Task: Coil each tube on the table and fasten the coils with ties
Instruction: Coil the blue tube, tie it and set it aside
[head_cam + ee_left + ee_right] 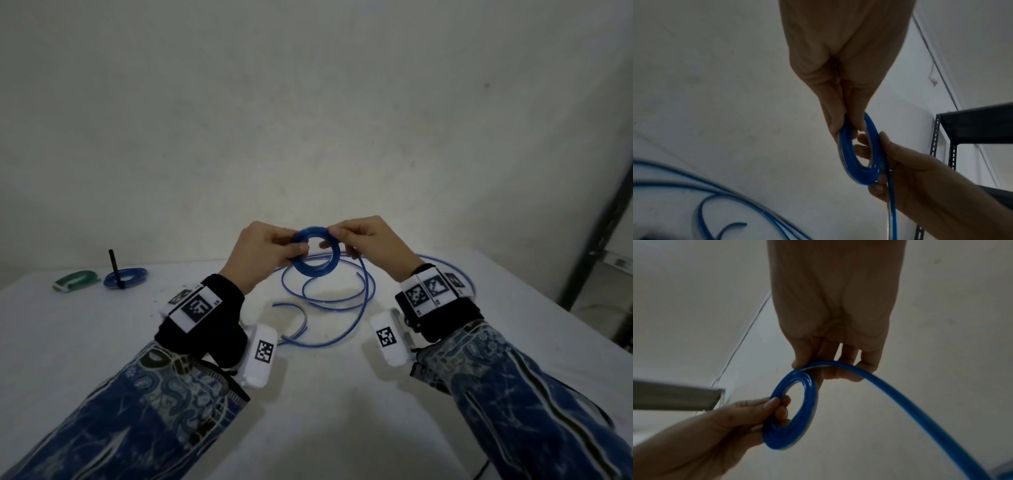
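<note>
Both hands pinch the glossy blue tube's flat round coil [317,255] above the white table [342,394]: left hand [263,255], right hand [373,248].

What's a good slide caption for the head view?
Both hands wind a blue tube into a coil.

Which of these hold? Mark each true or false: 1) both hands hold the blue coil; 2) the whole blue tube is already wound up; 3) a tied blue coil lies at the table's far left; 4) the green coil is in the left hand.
1) True: the left hand and right hand both grip the blue coil.
2) False: loose tube lies on the table.
3) True: tied blue coil with a black tie.
4) False: the green coil lies on the table.
</note>
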